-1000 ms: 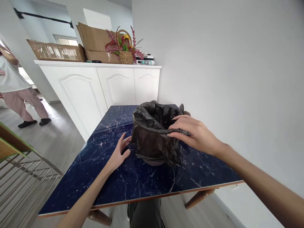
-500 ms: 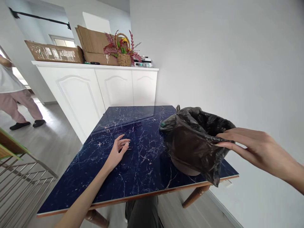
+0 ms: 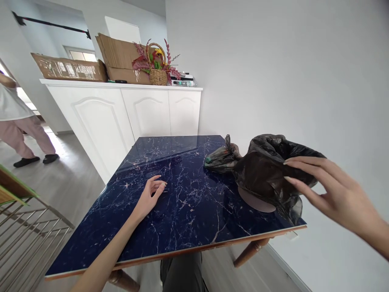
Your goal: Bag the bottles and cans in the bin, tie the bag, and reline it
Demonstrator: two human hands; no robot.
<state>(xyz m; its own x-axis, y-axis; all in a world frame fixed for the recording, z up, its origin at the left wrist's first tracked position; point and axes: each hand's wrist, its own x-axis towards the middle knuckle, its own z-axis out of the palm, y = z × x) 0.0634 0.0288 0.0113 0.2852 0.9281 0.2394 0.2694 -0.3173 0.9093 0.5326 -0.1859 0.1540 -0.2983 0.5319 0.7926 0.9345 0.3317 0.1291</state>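
My left hand rests on the dark blue marbled tabletop, its fingers loosely bent and apart, with nothing in them. At the right, my right hand is at the near right rim of a black plastic bag. Thumb and fingers are spread there, with no bag edge visibly pinched between them. The bag lines a round container, whose greyish base shows below it; its inside is hidden. Left of it lies a knotted, see-through dark bag with something green in it.
White cabinets stand behind the table, carrying cardboard boxes, a flower basket and a plastic bottle. A grey wall borders the right. At left are a metal rack and a person standing.
The bag-lined container has shifted right and away from me, uncovering more of the knotted bag. My right hand has let go of the bag's rim and its fingers have spread. My left hand has stayed put.
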